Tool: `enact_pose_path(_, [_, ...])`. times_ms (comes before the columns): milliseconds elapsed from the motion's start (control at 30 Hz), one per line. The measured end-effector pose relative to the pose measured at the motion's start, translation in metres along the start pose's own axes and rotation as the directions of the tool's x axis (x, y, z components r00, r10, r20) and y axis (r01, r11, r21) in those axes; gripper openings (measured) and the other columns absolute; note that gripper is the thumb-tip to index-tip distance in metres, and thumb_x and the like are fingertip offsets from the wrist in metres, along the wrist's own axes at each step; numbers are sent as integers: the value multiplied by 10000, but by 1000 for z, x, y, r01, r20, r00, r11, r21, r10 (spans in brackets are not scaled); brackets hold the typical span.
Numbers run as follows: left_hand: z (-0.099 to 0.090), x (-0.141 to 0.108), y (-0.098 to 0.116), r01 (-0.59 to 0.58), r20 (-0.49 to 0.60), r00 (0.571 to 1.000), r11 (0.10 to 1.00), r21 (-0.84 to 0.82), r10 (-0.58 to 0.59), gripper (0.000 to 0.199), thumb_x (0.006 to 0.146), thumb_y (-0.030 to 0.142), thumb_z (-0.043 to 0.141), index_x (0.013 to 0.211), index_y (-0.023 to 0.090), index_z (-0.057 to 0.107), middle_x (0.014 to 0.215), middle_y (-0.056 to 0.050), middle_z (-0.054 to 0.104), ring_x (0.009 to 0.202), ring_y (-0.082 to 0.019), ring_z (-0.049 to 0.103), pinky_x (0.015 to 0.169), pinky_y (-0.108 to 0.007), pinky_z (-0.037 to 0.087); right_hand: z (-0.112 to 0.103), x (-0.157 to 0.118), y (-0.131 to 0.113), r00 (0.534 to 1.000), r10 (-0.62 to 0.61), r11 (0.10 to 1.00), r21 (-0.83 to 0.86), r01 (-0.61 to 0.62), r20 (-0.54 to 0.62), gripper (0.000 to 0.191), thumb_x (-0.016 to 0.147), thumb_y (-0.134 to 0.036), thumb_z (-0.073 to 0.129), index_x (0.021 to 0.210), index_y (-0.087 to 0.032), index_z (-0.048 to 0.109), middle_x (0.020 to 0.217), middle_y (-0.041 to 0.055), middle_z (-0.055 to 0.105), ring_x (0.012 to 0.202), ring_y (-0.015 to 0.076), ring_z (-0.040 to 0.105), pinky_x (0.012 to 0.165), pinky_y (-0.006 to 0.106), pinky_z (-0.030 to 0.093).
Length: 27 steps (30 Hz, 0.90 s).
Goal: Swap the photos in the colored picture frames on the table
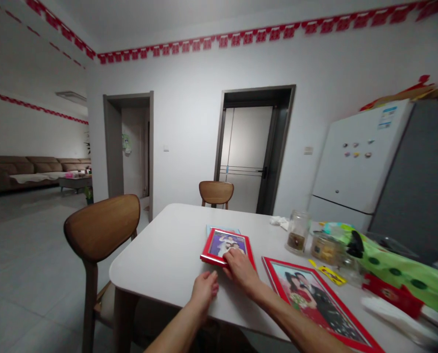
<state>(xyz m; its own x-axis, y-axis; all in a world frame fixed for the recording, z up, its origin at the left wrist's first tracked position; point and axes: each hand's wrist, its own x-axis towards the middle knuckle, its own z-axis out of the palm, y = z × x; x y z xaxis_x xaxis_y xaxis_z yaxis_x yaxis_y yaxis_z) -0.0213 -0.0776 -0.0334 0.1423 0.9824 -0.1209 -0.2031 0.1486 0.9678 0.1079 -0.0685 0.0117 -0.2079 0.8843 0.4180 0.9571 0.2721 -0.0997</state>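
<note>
A small red picture frame (212, 249) with a photo on purple lies tilted on the white table, its near edge slightly raised. My right hand (241, 268) grips that near edge, fingers over the front and thumb below. Just left of it, by the table's near side, my left hand (205, 288) is closed with curled fingers; nothing shows in it. Behind the small frame, a light blue flat item (224, 228) pokes out. To the right, a larger red picture frame (316, 299) with a couple's photo lies face up, partly covered by my right forearm.
On the table's (152, 260) right side stand a glass jar (297, 233), a tub (325, 247), a yellow packet (332, 275), a red box (391, 295) and a green bag (406, 272). Wooden chairs (104, 228) flank the table. A white fridge (358, 162) stands behind.
</note>
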Motion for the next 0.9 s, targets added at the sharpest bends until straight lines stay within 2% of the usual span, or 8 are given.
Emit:
enact_pose_path(133, [9,-24,8,-175,20,982,952,-252,186,493,678,499,561,975,105,549,891,-100,620,835,-204,580,721,-276,433,-16,-38,-29,998,-15,973,229,27,-54,203,658,-138,499,847,-175,562,972,100,549,934,227,467,830,357,357])
enact_pose_path(233, [16,-44,14,-311,-61,949,878,-364,310,440,690,421,576,982,93,550,937,-116,618,888,-240,564,772,-310,423,-28,-58,-42,996,77,849,528,-37,-54,252,605,-184,570,856,-199,588,1086,90,534,1045,251,434,920,405,304])
enact_pose_path(367, [18,-69,25,-345,-43,938,917,-199,344,404,709,360,547,995,75,547,938,-134,621,907,-267,557,805,-348,417,-45,-66,-43,955,289,453,871,-191,59,412,626,-360,587,1011,-214,563,1142,80,529,1090,241,431,946,402,290])
enact_pose_path(467, [16,-86,31,-481,52,876,877,6,480,385,759,291,482,1105,122,493,1091,-112,558,1015,-236,500,890,-336,368,-52,-70,-39,896,407,103,966,-236,176,508,662,-451,549,1123,-248,481,1160,65,521,1075,224,456,877,381,371])
enact_pose_path(567, [14,-99,30,-649,264,761,683,336,593,421,765,202,439,1182,142,437,1199,-102,478,1112,-223,415,952,-349,314,-54,-80,-34,860,433,-183,961,-209,270,484,680,-487,525,1102,-254,488,1076,54,579,1002,218,516,802,356,433])
enact_pose_path(667, [12,-108,23,-725,484,677,390,568,555,497,709,137,444,1205,119,418,1256,-122,410,1157,-250,356,975,-385,285,-52,-95,-28,830,417,-390,898,-205,371,436,654,-446,566,1013,-199,545,948,62,637,917,230,564,763,350,459])
enact_pose_path(767, [12,-115,15,-731,613,666,204,652,426,516,706,154,463,1219,148,406,1275,-119,381,1169,-279,331,958,-399,309,-52,-108,-23,779,400,-476,836,-272,482,406,602,-352,608,956,-154,579,868,74,659,863,251,586,746,363,469])
enact_pose_path(900, [14,-120,2,-700,643,693,89,709,326,421,788,208,404,1208,221,417,1271,-92,389,1158,-286,346,916,-400,359,-53,-117,-22,745,375,-508,794,-333,552,398,555,-277,598,925,-131,600,828,89,666,833,274,595,728,376,473])
